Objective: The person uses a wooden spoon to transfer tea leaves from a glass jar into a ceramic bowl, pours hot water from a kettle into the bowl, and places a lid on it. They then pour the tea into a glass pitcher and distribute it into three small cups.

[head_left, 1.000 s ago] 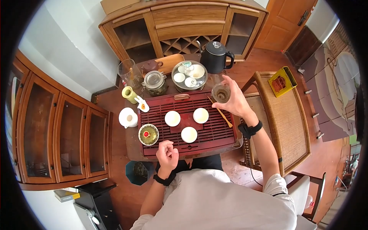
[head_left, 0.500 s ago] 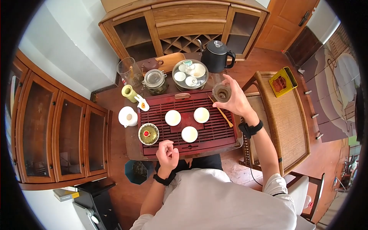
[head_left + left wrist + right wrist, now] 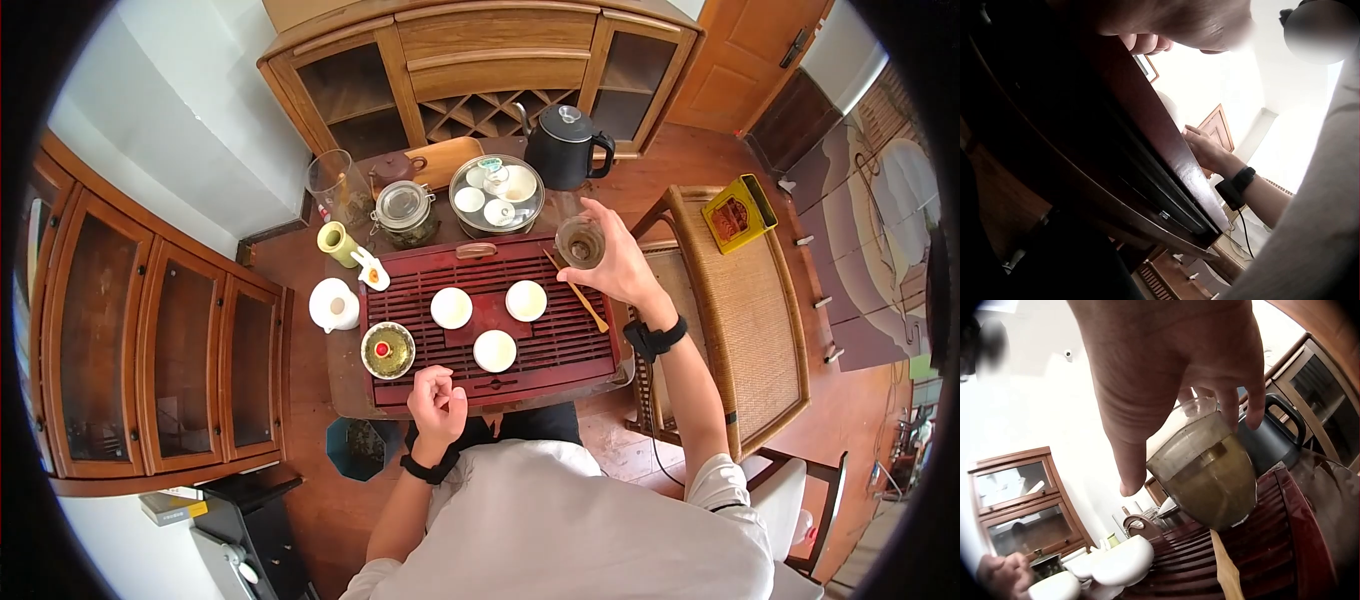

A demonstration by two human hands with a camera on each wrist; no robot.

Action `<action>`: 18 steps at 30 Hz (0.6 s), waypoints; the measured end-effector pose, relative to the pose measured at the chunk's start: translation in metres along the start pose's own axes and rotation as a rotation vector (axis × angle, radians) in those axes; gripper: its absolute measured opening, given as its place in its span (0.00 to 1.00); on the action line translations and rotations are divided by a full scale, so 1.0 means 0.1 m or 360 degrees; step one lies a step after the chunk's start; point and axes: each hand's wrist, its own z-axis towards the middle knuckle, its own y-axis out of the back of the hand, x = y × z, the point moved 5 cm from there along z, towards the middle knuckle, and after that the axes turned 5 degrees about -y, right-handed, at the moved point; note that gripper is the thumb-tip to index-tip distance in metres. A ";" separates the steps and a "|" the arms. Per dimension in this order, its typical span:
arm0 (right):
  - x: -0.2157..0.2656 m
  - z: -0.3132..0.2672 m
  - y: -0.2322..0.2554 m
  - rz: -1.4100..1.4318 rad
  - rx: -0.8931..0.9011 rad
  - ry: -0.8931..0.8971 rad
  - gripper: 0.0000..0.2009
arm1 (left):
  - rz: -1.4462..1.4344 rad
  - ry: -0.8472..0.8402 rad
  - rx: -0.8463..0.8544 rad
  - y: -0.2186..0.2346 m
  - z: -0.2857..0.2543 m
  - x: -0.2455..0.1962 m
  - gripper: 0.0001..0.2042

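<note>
My right hand (image 3: 622,268) grips a clear glass pitcher (image 3: 580,243) at the right back corner of the dark red slatted tea tray (image 3: 575,360). In the right wrist view, thumb and fingers spread round the upper part of the pitcher (image 3: 1210,475), which holds yellowish-brown tea. My left hand (image 3: 437,402) lies at the tray's front edge, fingers loosely curled, with nothing in it. Three white cups (image 3: 494,351) of pale tea stand mid-tray. A lidded bowl (image 3: 388,351) with a red knob sits at the tray's left front corner. Beside the pitcher lies a wooden tea scoop (image 3: 588,307).
Behind the tray stand a black kettle (image 3: 566,150), a round glass-lidded container (image 3: 497,200) with white cups and a clip-top jar (image 3: 405,215). A white teapot (image 3: 334,305) and a green vase (image 3: 337,244) are at left. The rattan stand (image 3: 755,330) at right bears a yellow tin (image 3: 738,216).
</note>
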 end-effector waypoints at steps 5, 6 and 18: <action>-0.01 -0.05 -0.04 0.0020 -0.0048 -0.0009 0.59 | -0.0011 0.0011 -0.0004 0.00 0.00 0.00 0.15; -0.03 -0.07 -0.05 0.0049 -0.0063 -0.0034 0.59 | -0.0023 0.0009 -0.0011 0.00 0.00 0.01 0.14; -0.32 -0.18 -0.24 0.0407 -0.0199 -0.0213 0.62 | -0.0005 0.0002 -0.0011 -0.01 0.02 -0.03 0.14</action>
